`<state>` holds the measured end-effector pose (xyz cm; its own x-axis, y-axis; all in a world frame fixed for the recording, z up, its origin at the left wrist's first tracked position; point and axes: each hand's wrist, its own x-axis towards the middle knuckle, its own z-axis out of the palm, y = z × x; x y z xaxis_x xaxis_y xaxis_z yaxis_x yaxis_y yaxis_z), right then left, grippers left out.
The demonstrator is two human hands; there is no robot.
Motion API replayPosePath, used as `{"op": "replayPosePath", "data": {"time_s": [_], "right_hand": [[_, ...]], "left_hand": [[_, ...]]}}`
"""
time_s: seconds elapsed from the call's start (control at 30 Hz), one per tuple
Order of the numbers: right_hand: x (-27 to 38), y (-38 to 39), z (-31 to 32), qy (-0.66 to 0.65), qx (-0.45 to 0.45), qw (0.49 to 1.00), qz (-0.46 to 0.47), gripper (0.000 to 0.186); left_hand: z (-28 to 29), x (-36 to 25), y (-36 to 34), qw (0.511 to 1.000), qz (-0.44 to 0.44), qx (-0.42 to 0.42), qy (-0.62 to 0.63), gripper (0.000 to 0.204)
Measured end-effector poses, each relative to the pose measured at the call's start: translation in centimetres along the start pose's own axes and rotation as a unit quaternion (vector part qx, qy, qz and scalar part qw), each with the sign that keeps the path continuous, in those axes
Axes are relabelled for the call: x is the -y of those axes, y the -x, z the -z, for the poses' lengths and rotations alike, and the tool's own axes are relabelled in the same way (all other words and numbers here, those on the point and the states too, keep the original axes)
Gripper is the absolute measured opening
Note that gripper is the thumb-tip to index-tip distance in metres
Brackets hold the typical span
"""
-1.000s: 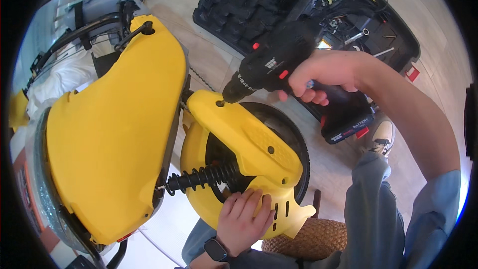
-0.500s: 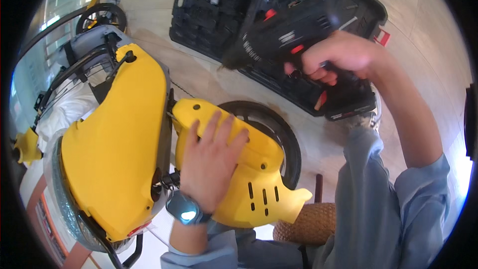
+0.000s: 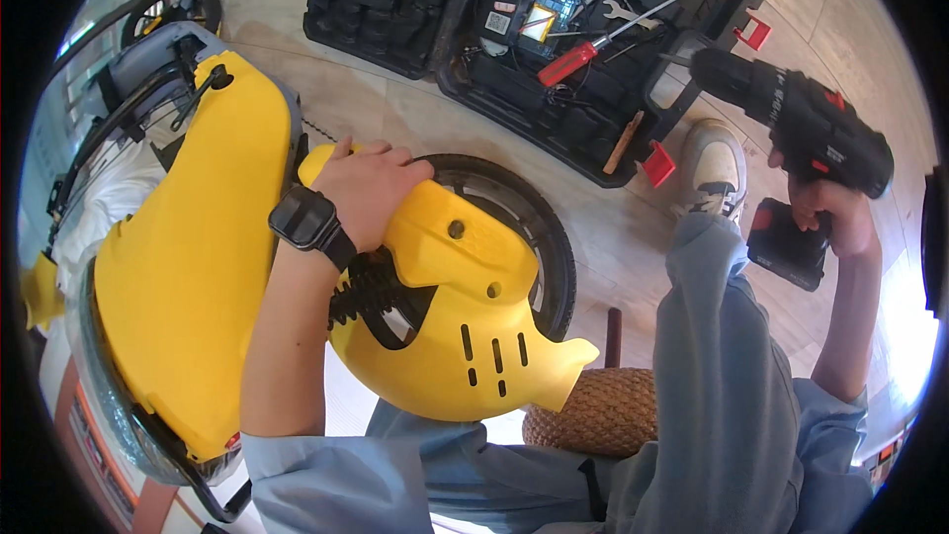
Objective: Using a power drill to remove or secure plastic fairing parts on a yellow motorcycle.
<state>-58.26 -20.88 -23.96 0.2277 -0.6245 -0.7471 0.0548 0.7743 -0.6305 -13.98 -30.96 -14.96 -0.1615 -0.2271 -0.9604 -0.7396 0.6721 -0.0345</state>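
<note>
My right hand (image 3: 840,216), out at the right, is closed round the handle of a black cordless drill (image 3: 816,129) with red accents. The drill's bit points left toward the tool case. My left hand (image 3: 364,188), with a dark watch at its wrist, grips the upper end of a slotted yellow plastic cover (image 3: 463,242), its fingers bent over the far edge. Under the cover sit a black-tyred wheel (image 3: 561,262) and a black coil spring (image 3: 353,299). A larger yellow body panel (image 3: 203,277) stands to the left. My left palm's contact with the cover is hidden.
An open black tool case (image 3: 583,143) lies beyond the wheel, holding a red-handled screwdriver (image 3: 568,64), wrenches and cables. My shoe (image 3: 714,163) stands beside it. A woven brown seat (image 3: 593,410) is close in front of me. Another yellow frame with a wheel (image 3: 173,15) stands far left.
My right hand has carried the drill from over the case to the right and lower. My left hand has slid up the cover to its far end and curled over it. The view has shifted.
</note>
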Motion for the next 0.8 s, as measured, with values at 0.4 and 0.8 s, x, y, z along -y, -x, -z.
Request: {"op": "replayPosePath", "data": {"time_s": [0.4,0.8], "right_hand": [[-2.0,1.4,0.9,0.037,-0.006,0.999,0.000,0.042],[-13.7,2.1,3.0,0.417,-0.345,0.824,0.170,0.037]], "left_hand": [[-1.4,1.1,-0.4,0.996,-0.051,-0.054,0.043,0.065],[-1.7,1.3,-0.3,0.996,-0.041,-0.046,0.057,0.064]]}}
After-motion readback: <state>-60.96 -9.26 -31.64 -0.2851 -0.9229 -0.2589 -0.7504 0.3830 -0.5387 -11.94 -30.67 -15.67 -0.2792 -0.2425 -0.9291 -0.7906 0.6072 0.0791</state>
